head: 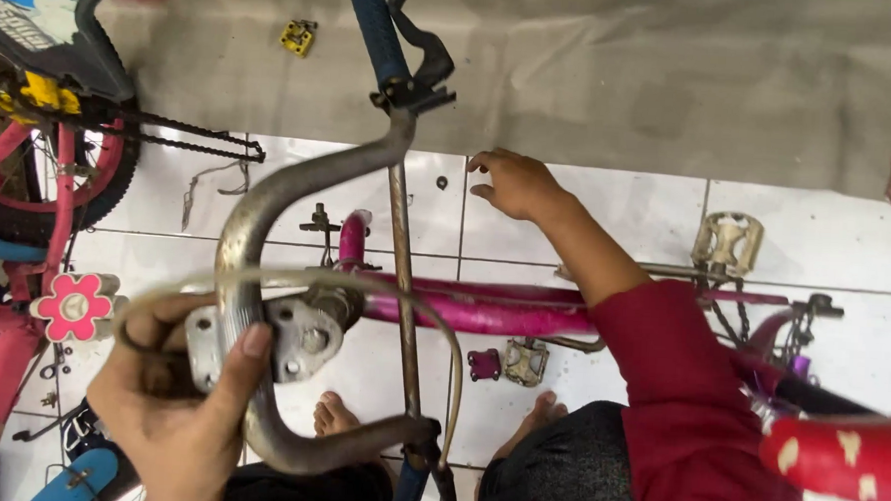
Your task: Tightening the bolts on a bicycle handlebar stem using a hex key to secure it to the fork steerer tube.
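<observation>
Item: grey handlebar (267, 213) with blue grip (378, 32), lifted above the pink bicycle frame (483, 307) lying on the tiled floor (828, 212); left hand (174, 399) clamped round its stem plate; right hand (514, 183) open, fingers spread, reaching floorward; step judged: handlebar refit or removal, needing steady alignment.

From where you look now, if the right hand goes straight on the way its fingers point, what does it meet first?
The right hand points left over the tiles. It would probably meet the thin metal rod first, though depth is unclear; a small dark washer lies between on the floor.
</observation>
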